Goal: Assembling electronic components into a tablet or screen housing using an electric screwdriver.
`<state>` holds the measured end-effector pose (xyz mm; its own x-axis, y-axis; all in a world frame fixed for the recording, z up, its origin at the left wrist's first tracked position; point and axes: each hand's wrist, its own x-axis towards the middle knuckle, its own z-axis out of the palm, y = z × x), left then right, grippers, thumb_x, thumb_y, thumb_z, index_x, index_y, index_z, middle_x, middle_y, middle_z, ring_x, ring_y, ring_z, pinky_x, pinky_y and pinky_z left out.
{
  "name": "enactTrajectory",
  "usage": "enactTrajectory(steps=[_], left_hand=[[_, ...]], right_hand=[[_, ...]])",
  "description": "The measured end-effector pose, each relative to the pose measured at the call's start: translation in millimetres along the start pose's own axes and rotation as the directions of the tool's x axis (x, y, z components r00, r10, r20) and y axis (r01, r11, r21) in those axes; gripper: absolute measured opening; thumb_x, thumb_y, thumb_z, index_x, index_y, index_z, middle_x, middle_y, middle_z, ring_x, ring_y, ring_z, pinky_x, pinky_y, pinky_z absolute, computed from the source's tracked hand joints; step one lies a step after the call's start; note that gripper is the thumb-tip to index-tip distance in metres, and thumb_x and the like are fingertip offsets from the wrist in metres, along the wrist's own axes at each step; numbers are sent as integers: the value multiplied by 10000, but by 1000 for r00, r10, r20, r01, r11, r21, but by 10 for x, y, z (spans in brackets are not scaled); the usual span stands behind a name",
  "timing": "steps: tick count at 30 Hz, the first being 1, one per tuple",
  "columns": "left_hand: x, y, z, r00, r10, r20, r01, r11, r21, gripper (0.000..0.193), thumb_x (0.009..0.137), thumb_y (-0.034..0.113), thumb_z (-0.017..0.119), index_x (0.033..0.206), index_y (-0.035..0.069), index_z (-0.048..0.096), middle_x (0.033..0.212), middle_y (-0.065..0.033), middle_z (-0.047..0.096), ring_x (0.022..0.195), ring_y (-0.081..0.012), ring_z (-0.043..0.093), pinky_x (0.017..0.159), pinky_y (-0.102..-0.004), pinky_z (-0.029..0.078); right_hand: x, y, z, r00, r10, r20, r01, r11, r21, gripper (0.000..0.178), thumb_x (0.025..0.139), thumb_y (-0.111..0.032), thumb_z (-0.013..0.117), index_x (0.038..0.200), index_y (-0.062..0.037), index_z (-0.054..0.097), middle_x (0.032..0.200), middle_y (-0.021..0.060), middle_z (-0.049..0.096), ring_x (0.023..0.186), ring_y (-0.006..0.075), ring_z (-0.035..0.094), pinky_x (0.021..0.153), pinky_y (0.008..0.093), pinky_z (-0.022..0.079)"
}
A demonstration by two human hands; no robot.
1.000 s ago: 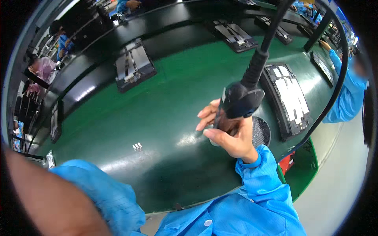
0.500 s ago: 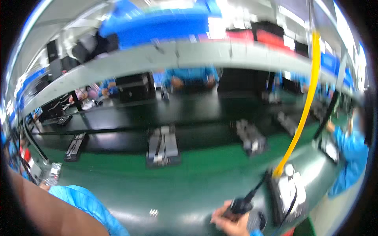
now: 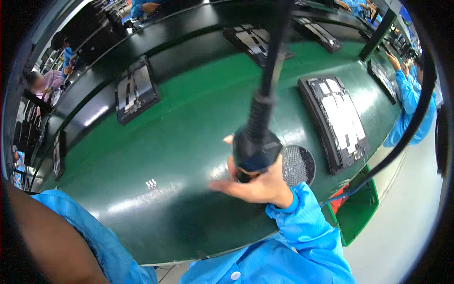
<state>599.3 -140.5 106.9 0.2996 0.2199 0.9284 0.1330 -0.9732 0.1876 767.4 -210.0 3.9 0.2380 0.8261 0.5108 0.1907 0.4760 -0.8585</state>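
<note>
My right hand (image 3: 265, 187) is closed around a black corded electric screwdriver (image 3: 255, 149), with the thumb stretched out to the left. The tool's thick cable rises from its top; its tip is hidden below the hand. Just right of the hand sits a round black dish (image 3: 299, 165) with a grey, dotted inside. Farther right lies a flat black device (image 3: 336, 123) with bright silver panels, tilted on the green bench. Several small silvery pieces (image 3: 151, 183) lie left of the hand. A blue sleeve (image 3: 71, 213) shows at the lower left, but my left hand is out of view.
More opened flat devices (image 3: 137, 90) stand along the green bench (image 3: 189, 123). A green bin (image 3: 362, 208) with something red is below the bench's right edge. A black cable (image 3: 402, 146) curves down at right. A co-worker in blue (image 3: 411, 104) stands at far right.
My view has tilted down and swung right. The screwdriver, still in my right hand, now appears nearer the middle. The hand at the left edge has gone out of view.
</note>
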Motion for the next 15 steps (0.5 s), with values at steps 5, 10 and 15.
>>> enactTrajectory(steps=[5,10,15], left_hand=[[-4,-15,-24,996,61,72,-59,998,-24,771,787,573,582,1336,68,387,1347,-276,369,1262,-466,320,993,-583,333],[242,-81,-203,974,186,131,-192,981,40,772,792,576,573,1342,69,379,1356,-277,357,1269,-472,307,999,-592,321],[193,-142,-58,916,315,249,-279,946,-167,742,750,339,738,1332,82,355,1255,-284,453,1124,-452,494,909,-529,435]], right_hand=[[58,95,44,991,-103,-87,98,994,-55,406,687,-51,755,1021,1,531,559,16,478,473,47,394,456,207,323],[170,4,104,999,-10,-46,7,999,-46,348,695,-35,737,973,-3,529,571,26,497,485,48,430,465,210,347],[-107,110,-130,990,-7,-144,-19,984,-176,351,697,-52,740,982,-15,539,449,-38,391,410,31,370,405,214,269]])
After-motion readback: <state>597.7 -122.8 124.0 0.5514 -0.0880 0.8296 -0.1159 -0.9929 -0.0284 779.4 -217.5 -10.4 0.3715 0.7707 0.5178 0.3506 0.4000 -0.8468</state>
